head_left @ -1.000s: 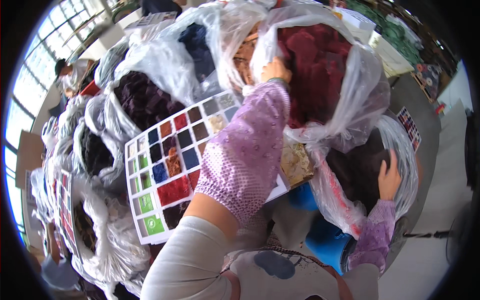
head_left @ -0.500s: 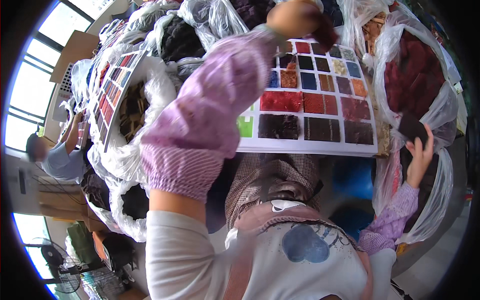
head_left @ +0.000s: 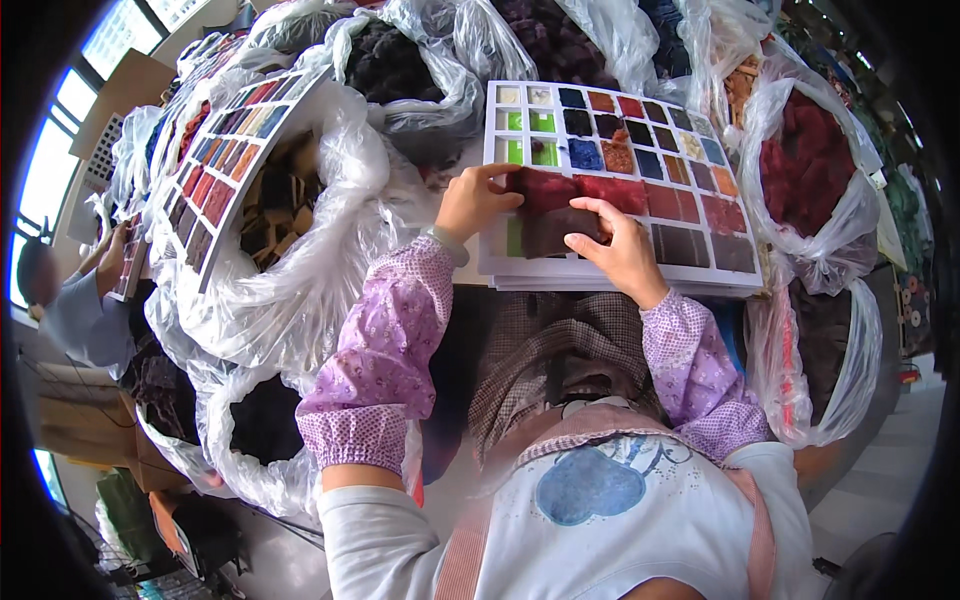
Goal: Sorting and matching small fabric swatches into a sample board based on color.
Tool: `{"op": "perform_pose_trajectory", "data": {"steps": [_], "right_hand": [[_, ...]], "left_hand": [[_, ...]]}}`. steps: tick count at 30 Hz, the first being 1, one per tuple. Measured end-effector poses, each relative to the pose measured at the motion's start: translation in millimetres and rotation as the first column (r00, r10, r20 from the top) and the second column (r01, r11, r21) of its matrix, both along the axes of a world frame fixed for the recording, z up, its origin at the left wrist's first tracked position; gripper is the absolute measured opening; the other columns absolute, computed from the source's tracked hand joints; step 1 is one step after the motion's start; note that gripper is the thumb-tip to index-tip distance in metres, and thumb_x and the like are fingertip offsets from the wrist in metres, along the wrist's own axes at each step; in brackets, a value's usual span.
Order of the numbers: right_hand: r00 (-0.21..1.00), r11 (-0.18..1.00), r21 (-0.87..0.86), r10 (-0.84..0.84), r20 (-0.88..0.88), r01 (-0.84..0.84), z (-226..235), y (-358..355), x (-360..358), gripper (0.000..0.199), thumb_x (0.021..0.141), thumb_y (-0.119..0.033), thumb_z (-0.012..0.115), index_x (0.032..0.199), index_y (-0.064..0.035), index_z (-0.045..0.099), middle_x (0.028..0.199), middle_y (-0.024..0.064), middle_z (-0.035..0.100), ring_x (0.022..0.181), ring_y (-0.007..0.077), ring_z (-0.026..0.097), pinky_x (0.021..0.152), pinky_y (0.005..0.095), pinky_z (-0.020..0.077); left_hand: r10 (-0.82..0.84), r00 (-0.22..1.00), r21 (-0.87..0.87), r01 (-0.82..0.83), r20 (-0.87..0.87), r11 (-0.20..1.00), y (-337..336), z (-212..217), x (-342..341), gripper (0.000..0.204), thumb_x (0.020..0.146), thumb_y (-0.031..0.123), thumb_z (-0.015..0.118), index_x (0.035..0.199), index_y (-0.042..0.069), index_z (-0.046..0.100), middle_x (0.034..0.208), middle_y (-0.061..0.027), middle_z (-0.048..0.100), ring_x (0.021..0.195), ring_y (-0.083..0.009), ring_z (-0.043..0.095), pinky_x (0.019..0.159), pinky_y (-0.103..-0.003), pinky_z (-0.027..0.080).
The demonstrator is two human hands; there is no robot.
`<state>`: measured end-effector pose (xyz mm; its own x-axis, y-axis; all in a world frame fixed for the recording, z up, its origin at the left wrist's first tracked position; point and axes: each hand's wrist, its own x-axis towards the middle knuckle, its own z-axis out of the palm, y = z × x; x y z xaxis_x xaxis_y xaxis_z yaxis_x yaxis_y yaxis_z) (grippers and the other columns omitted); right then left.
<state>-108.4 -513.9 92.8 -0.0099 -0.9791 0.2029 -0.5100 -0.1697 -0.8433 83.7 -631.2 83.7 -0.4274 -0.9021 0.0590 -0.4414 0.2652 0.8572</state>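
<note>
A white sample card (head_left: 510, 258) with rows of coloured fabric swatches lies in front of me, on top of more white sheets. At its lower left, my left hand (head_left: 473, 205) pinches the edge of a dark red fabric swatch (head_left: 542, 188) between thumb and fingers. Just below, my right hand (head_left: 622, 252) has thumb and forefinger on a dark brown fabric swatch (head_left: 555, 236). Both pieces lie over the card's lower windows, side by side and close together. Green backing shows through several windows at the card's left.
Clear plastic bags (head_left: 290, 260) of fabric pieces crowd around the card. One bag of dark red pieces (head_left: 805, 165) stands at the right. Another swatch card (head_left: 240, 150) leans on the bags at left. Beyond it, a co-worker (head_left: 85, 310) handles a similar card.
My left hand has come down from the far bags to the card with the dark red swatch. My right hand has moved left from the right-hand bag, bringing the dark brown swatch.
</note>
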Motion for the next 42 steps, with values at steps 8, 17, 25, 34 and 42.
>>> {"op": "perform_pose_trajectory", "data": {"steps": [8,17,25,34,42], "right_hand": [[0.981,0.992,-0.111,-0.084,-0.176,0.064,-9.9,-0.4,18.7,0.056,0.072,-0.04,0.063,0.118,-0.0119,0.048,0.081,0.0153,0.061,0.077,0.0314,0.059,0.068,0.0354,0.0461],[0.898,0.948,-0.319,-0.12,-0.423,-0.024,-13.5,4.9,19.1,0.047,0.078,-0.028,0.058,0.119,-0.0085,0.047,0.101,0.0144,0.046,0.083,0.0248,0.049,0.072,0.0336,0.0411],[0.887,0.922,-0.386,-0.154,-0.436,-0.03,-21.7,2.4,30.5,0.038,0.066,-0.012,0.067,0.102,-0.0055,0.057,0.093,0.0103,0.047,0.087,0.0248,0.05,0.076,0.0339,0.0438],[0.844,0.887,-0.427,-0.087,-0.529,-0.176,-27.3,2.3,32.2,0.033,0.066,-0.015,0.065,0.098,-0.0074,0.058,0.096,0.0069,0.053,0.091,0.0221,0.051,0.079,0.035,0.042],[0.754,0.919,-0.341,-0.079,-0.652,-0.199,-33.0,20.1,23.5,0.06,0.065,-0.024,0.068,0.118,-0.0057,0.046,0.119,0.0085,0.048,0.114,0.0199,0.042,0.095,0.0414,0.0298]], "left_hand": [[0.049,0.999,-0.113,-0.049,0.0,0.992,-15.2,-2.5,11.6,0.041,0.063,0.021,0.063,0.102,0.012,0.061,0.072,-0.0094,0.064,0.067,-0.0205,0.062,0.066,-0.029,0.048],[0.098,0.987,-0.329,-0.051,0.128,0.943,-0.7,0.2,2.1,0.04,0.063,0.02,0.068,0.101,0.012,0.061,0.068,-0.01,0.062,0.063,-0.0228,0.06,0.063,-0.033,0.047],[0.156,0.945,-0.56,0.035,0.289,0.828,10.5,5.0,-4.9,0.04,0.065,0.018,0.066,0.104,0.016,0.06,0.117,-0.0159,0.046,0.105,-0.0303,0.046,0.087,-0.035,0.038],[-0.194,0.928,-0.591,0.353,0.317,0.725,-12.7,-15.9,-6.7,0.036,0.072,0.016,0.058,0.108,0.021,0.058,0.116,-0.0143,0.049,0.108,-0.0373,0.043,0.089,-0.04,0.038],[-0.205,0.773,-0.368,0.494,0.6,0.788,1.3,-14.3,-23.2,0.055,0.086,0.036,0.04,0.134,0.019,0.021,0.138,-0.0159,0.019,0.129,-0.0321,0.014,0.094,-0.059,0.018]]}}
